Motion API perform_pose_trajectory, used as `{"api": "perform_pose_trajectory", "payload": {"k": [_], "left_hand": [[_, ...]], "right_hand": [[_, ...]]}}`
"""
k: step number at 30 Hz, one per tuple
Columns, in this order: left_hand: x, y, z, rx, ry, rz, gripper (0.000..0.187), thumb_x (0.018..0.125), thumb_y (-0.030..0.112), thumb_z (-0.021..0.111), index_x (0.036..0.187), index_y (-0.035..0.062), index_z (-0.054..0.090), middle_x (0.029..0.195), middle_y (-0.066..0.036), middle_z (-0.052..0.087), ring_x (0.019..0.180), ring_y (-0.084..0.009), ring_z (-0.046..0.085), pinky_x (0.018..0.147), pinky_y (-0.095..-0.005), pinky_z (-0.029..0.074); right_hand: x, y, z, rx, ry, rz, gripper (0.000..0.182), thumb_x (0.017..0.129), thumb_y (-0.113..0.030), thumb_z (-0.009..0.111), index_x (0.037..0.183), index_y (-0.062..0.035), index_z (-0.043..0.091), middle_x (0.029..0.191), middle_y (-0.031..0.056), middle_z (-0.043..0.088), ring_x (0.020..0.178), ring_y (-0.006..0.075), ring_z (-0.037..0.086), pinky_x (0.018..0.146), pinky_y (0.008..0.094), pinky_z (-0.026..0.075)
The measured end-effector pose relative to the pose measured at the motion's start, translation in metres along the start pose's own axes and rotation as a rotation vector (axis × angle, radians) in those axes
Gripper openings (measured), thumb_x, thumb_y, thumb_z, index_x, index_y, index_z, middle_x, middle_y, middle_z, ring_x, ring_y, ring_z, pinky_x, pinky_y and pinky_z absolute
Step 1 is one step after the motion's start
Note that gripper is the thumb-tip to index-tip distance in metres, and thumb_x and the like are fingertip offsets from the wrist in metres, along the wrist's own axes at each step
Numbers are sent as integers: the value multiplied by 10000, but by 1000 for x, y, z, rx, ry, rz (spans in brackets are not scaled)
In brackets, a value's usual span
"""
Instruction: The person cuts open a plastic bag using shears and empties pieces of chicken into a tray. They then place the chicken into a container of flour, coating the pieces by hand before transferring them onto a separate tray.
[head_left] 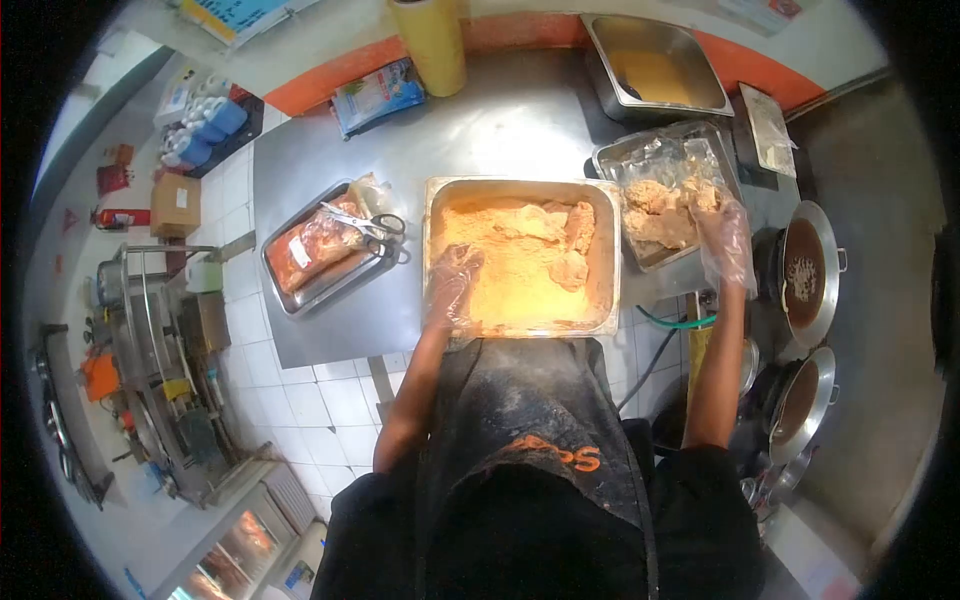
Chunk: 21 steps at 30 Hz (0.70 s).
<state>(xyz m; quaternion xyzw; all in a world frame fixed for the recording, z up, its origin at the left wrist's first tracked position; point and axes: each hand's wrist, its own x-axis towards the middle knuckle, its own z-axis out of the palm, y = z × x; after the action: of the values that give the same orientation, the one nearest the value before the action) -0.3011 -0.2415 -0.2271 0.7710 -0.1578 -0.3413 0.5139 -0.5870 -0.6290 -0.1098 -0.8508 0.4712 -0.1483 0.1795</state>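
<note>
In the head view a steel pan (432, 215) of orange-yellow flour (510, 275) stands in front of me. Coated chicken pieces (570, 265) lie along its right side. My left hand (457, 282), in a clear plastic glove, rests loosely at the flour's left side, open, with no piece visible in it. My right hand (726, 243), also gloved, reaches over a smaller steel tray (655, 262) to the right. Its fingers close on a breaded chicken piece (700, 192) at the tray's right side. More breaded pieces (652, 212) lie beside it, near crumpled clear plastic (680, 148).
Left on the steel table (340, 345) a tray (278, 297) holds bagged raw meat (312, 255) with scissors (370, 228) on top. A deep pan (655, 80) of yellowish liquid stands at the back right. Two large frying pans (808, 275) (803, 400) sit at my right.
</note>
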Motion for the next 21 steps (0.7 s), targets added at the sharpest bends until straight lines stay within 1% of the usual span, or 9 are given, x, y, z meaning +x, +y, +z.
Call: {"api": "perform_pose_trajectory", "payload": {"k": [3,6,8,10,12,14,15,17,21], "left_hand": [[-1,6,0,138,0,76,441,912,262,728,1253,27,578,1069,-130,667,872,-179,655,701,-306,545],[10,18,4,313,4,178,472,896,316,738,1238,21,600,1150,-153,666,942,-222,663,821,-338,536],[19,32,12,592,-62,143,602,928,491,633,1334,53,552,1313,-177,619,1226,-341,578,1035,-428,451],[49,24,29,571,-74,120,693,935,561,568,1391,43,508,1409,-193,535,1319,-345,492,1099,-430,386],[70,20,48,555,-86,108,786,941,632,503,1448,32,464,1505,-210,451,1411,-348,407,1164,-432,321],[84,27,65,647,42,2,895,926,682,480,1508,9,380,1561,-233,361,1463,-356,326,1210,-427,249],[86,30,66,655,36,10,895,926,682,480,1508,9,380,1561,-233,361,1463,-356,326,1210,-427,249],[85,30,63,645,77,-44,867,929,670,490,1479,3,427,1528,-256,400,1438,-359,369,1193,-417,283],[95,-31,57,491,32,178,839,932,664,494,1448,3,473,1444,-287,485,1387,-367,439,1159,-412,323]], "right_hand": [[16,67,50,-143,-65,-70,436,874,-281,754,1200,-8,659,1064,172,726,965,277,703,814,414,540],[2,-2,46,-105,-87,-64,369,892,-287,726,1143,-17,701,1094,175,724,984,285,702,849,405,547],[-8,-34,57,28,-108,-46,527,897,-432,711,1242,-39,642,1204,189,675,1054,282,677,845,385,566],[-41,-90,64,746,-233,187,522,928,-511,657,1232,-86,653,1276,123,649,1079,267,668,872,364,563],[-59,-122,98,1280,-338,165,562,943,-600,586,1213,-113,663,1254,54,652,1046,242,671,876,367,566],[-60,-144,134,903,-346,-128,581,937,-591,585,1220,-88,655,1182,103,683,1042,262,674,910,403,547],[-54,-151,145,907,-334,-122,581,937,-591,585,1220,-88,655,1182,103,683,1042,262,674,910,403,547],[-45,-164,164,-150,-476,-306,555,893,-559,643,1169,-78,681,1114,164,702,1033,290,676,894,438,538],[-49,-196,150,-152,-470,-271,535,836,-525,714,1052,-36,729,1105,189,708,1085,327,659,932,431,508]]}}
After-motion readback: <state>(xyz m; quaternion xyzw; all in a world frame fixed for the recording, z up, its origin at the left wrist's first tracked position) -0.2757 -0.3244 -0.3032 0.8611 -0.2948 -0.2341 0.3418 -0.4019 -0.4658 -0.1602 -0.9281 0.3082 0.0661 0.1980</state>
